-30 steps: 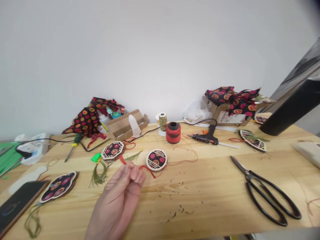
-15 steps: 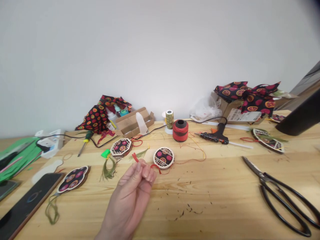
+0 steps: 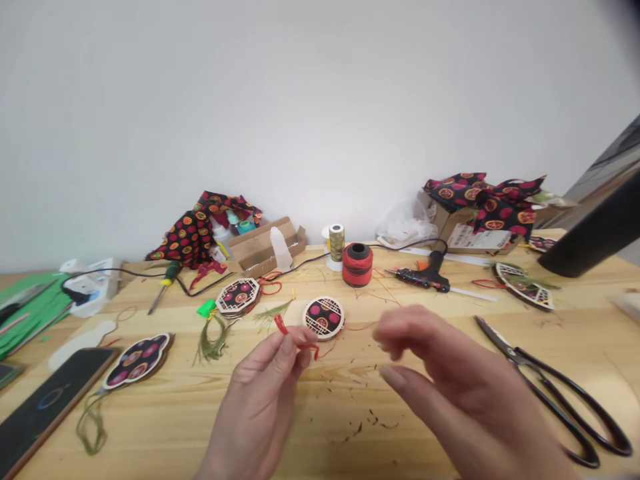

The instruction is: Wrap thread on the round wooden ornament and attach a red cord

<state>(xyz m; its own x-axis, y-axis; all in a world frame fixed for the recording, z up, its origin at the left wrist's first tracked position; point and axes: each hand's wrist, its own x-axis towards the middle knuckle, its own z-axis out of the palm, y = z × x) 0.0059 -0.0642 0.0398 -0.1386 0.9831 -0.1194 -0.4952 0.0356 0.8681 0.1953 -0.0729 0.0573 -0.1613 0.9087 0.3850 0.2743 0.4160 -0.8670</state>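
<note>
My left hand [image 3: 265, 393] pinches a short piece of red cord [image 3: 295, 335] between thumb and fingers, just in front of a round wooden lattice ornament [image 3: 325, 317] with black-and-red fabric. My right hand [image 3: 450, 387] hovers to the right of it over the table, smeared by motion, its fingers loosely curled and nothing visible in them. An octagonal ornament [image 3: 239, 295] with a green tassel [image 3: 210, 340] lies to the left.
Large black scissors [image 3: 550, 387] lie at the right. A red thread spool [image 3: 357, 264], gold spool [image 3: 337, 242], glue gun [image 3: 425, 277], screwdriver [image 3: 163, 290], cardboard boxes with patterned fabric [image 3: 205, 230], a flower-shaped ornament [image 3: 137, 359] and a phone [image 3: 45, 410] surround the wooden table [image 3: 350, 427].
My right hand has come into view from the lower right, toward the left hand. The left hand keeps its pinch on the red cord and has shifted slightly.
</note>
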